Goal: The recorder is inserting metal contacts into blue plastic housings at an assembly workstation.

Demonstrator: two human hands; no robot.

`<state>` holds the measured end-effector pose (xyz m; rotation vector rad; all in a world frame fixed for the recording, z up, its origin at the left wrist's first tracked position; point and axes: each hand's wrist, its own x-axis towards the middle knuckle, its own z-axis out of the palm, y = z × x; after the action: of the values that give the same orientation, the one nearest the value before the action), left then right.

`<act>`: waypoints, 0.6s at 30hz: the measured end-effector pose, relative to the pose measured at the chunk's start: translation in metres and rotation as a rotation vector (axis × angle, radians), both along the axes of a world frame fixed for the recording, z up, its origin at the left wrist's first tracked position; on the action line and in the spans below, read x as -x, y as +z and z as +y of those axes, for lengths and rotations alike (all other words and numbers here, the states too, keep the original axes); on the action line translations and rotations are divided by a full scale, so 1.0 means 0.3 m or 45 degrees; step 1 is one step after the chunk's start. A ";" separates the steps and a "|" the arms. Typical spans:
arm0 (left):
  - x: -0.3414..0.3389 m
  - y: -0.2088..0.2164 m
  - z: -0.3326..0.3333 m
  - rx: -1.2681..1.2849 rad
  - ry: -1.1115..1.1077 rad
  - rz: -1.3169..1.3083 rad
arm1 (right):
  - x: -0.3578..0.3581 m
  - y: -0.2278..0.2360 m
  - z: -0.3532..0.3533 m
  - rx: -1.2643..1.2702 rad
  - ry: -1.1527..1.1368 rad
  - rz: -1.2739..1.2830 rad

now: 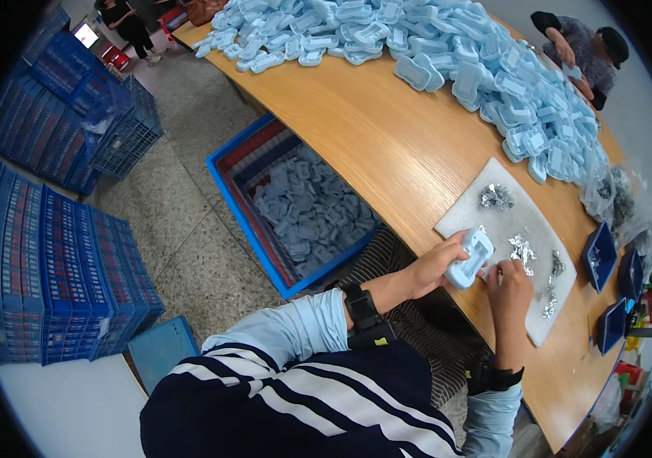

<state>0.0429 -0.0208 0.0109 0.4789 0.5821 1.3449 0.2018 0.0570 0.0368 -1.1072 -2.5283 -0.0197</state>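
My left hand [431, 269] grips a light blue plastic housing [461, 272], oblong with a recessed opening, tilted above the near edge of a pale grey mat [465, 208]. Close beside its right end, my right hand [512, 290] has its fingers pinched together; whatever lies between the fingertips is too small to make out. Small shiny metal pieces [523, 250] lie heaped on the mat just beyond my right hand. A darker cluster of metal parts [497, 197] sits farther up the mat, and more small parts [550, 305] are scattered along its right side.
A large pile of light blue housings [509, 95] covers the table's far side. Below the table's left edge, a blue crate [243, 227] holds many more. Small dark blue trays [599, 256] stand at right. Stacked crates [59, 275] line the left. Another person [582, 57] works across the table.
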 end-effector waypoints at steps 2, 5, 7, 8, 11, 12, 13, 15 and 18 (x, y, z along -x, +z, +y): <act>0.000 0.002 0.014 0.018 -0.023 -0.078 | -0.005 -0.003 -0.015 -0.013 -0.007 0.015; -0.012 -0.005 0.036 0.011 -0.009 -0.154 | -0.032 0.051 0.001 0.427 0.005 0.302; -0.010 -0.021 0.042 0.000 0.065 -0.145 | -0.031 0.031 0.040 0.437 0.120 0.345; -0.006 -0.009 0.034 0.054 0.107 -0.110 | -0.043 0.028 0.047 0.455 0.269 0.388; 0.003 0.017 0.030 0.134 0.079 0.027 | -0.050 0.037 0.043 0.379 0.355 0.192; -0.001 0.014 0.035 0.125 0.042 0.066 | -0.056 0.039 0.045 0.380 0.362 0.194; -0.003 0.010 0.038 0.117 0.009 0.106 | -0.068 0.044 0.051 0.352 0.366 0.127; -0.008 0.002 0.047 0.132 -0.001 0.099 | -0.074 0.052 0.052 0.326 0.381 0.061; -0.007 0.003 0.047 0.143 -0.030 0.124 | -0.079 0.057 0.049 0.271 0.387 -0.004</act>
<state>0.0448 -0.0066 0.0118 0.4605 0.7261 1.2642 0.2255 0.0717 0.0540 -0.7814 -2.7219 0.3354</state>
